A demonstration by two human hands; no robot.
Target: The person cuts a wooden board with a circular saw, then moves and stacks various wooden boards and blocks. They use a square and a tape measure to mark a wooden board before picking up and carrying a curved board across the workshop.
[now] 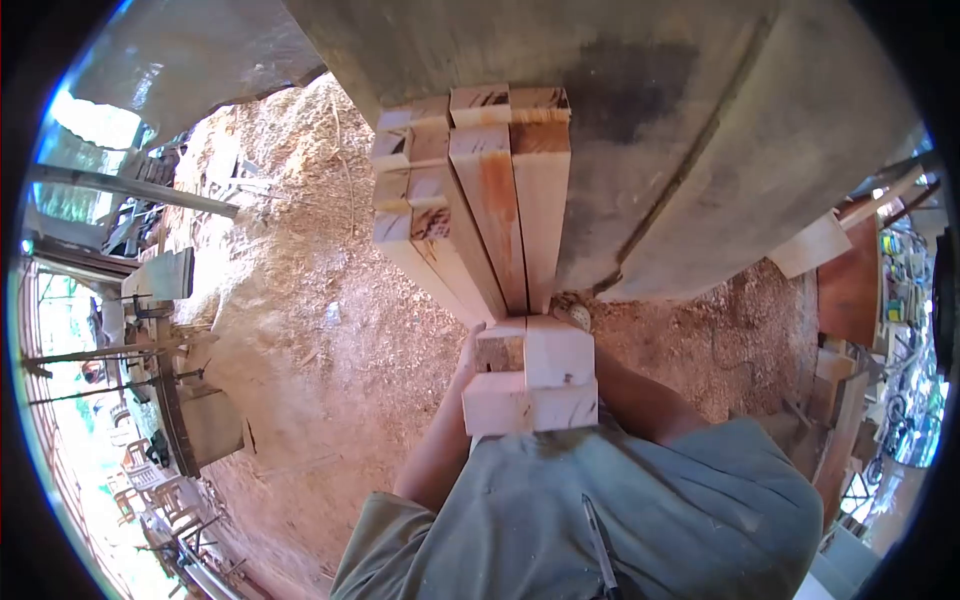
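Note:
Squared timber blocks (532, 385) rise in front of my chest, pale, with their end faces toward me. My left hand (477, 332) presses against their left side, its fingers mostly tucked out of sight. On the right side, my right hand (572, 317) is partly covered by the blocks, with a round watch-like object at the wrist. Both arms wrap around this bundle. Just beyond it stand several longer squared timbers (500, 200), close together, some with brown stains on their ends and sides. Their lower parts are hidden.
A large grey-brown panel (690, 130) with a dark groove lies beyond the timbers. Wood shavings (340, 300) cover the ground. A wooden workpiece stand (165, 320) is at left, and boards (835, 410) lean at right. A pen (600, 545) is clipped to my shirt.

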